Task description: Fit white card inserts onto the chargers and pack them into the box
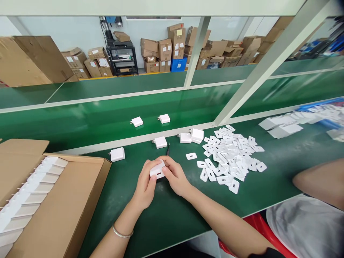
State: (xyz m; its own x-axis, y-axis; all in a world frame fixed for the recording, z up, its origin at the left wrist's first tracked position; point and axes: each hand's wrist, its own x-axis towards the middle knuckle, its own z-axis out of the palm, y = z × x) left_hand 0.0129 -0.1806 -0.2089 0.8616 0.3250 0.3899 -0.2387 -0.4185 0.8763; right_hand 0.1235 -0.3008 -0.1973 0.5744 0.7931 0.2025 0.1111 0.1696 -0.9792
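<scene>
Between my two hands is a white charger, its face with a dark USB slot turned toward me. My left hand grips it from the left side, thumb at the lower edge. From the right, my right hand closes on it with the thumb pressing near the face. Just behind lies a dark pen-like tool, partly hidden by my fingers. Other white chargers with prongs rest around: one to the left, one straight ahead, and a pair farther right. A pile of white slotted face plates lies to the right.
An open cardboard box with a row of white chargers stands at left. Two chargers sit on the green conveyor beyond a pale rail. A slanted metal post rises at right. Another person's arm reaches in at right.
</scene>
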